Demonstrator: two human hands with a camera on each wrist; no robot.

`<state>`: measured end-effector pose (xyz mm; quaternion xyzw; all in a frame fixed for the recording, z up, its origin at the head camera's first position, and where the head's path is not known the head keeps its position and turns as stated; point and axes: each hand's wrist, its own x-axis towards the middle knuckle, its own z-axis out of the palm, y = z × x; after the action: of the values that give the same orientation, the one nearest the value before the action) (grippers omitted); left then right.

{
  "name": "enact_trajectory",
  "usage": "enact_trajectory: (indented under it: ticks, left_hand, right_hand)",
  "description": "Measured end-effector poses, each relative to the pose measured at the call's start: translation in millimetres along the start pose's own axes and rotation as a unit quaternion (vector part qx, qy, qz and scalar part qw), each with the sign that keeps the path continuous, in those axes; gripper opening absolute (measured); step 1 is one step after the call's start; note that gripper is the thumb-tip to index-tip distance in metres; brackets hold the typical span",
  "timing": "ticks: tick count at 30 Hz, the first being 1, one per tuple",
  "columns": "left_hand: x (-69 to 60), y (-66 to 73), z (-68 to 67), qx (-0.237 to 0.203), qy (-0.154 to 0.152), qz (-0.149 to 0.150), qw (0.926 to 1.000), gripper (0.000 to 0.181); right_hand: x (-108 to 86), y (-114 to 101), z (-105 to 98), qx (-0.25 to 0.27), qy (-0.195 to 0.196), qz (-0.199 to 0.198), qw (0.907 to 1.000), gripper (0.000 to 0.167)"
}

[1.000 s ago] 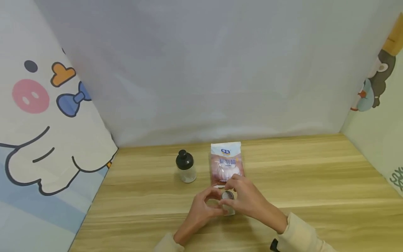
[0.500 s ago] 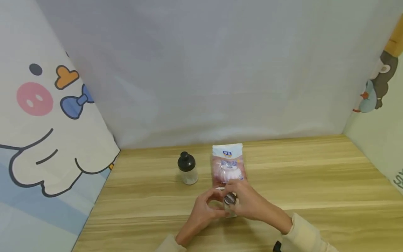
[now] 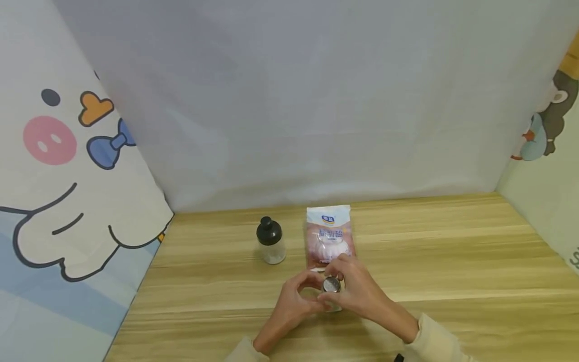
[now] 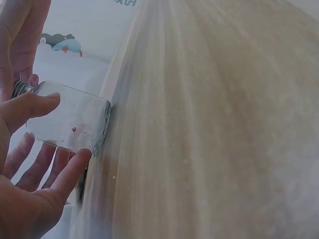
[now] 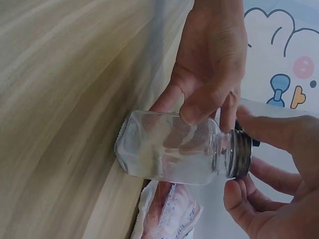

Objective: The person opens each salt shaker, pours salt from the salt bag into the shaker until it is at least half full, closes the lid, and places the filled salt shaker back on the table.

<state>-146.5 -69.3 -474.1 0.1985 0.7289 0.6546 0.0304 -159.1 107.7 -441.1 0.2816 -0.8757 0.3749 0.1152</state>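
Observation:
A clear glass jar [image 5: 174, 149] with a dark metal cap [image 5: 240, 154] stands upright on the table. My left hand [image 3: 291, 300] curls its thumb and fingers round the jar body, as the left wrist view shows on the glass [image 4: 70, 117]. The thumb and fingers of my right hand [image 3: 357, 291] pinch the cap [image 3: 331, 284] from the sides, in the right wrist view [image 5: 284, 174] too. Some whitish matter shows through the lower glass. Just beyond the hands lies a pink and white packet [image 3: 328, 237] with printed lettering.
To the left of the packet stands a second clear jar [image 3: 274, 253] with a black knobbed lid [image 3: 269, 231]. The wooden table [image 3: 203, 281] meets a pale backdrop [image 3: 289, 110] at its far edge, with cartoon-printed sheets at both sides.
The right hand's fingers have shifted round the cap, whose top shows more than half a second ago. The left hand keeps its grip on the jar. The head view has shifted slightly.

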Motion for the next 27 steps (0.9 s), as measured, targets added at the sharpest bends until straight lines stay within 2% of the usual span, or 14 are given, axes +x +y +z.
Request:
enact_trajectory:
  ticks: [5, 10, 14, 19, 23, 27]
  left_hand:
    - [0.8, 2.0, 1.2, -0.016, -0.004, -0.018, 0.9997, 0.038]
    - [1.0, 0.4, 0.7, -0.024, -0.001, -0.027, 0.9993, 0.040]
    - [0.7, -0.3, -0.6, -0.023, -0.004, -0.028, 0.9993, 0.040]
    - [0.5, 0.9, -1.1, 0.000, -0.004, -0.019, 0.9998, 0.037]
    - [0.5, 1.0, -1.2, 0.007, -0.002, -0.014, 0.9999, 0.037]
    - [0.0, 1.1, -1.0, -0.005, -0.003, -0.021, 0.9998, 0.037]
  right_hand:
    - [-1.5, 3.0, -2.5, 0.041, -0.013, -0.015, 0.9990, 0.030]
    - [-1.6, 3.4, -5.8, 0.075, -0.037, -0.028, 0.9961, 0.035]
    - [-2.4, 1.1, -4.9, 0.051, -0.032, -0.012, 0.9981, 0.034]
    - [-2.3, -2.5, -1.9, 0.002, 0.006, 0.031, 0.9995, 0.037]
    - [-1.6, -2.9, 0.4, 0.001, 0.016, 0.057, 0.9982, 0.038]
    - [-1.6, -1.3, 1.2, 0.017, 0.010, 0.047, 0.9987, 0.034]
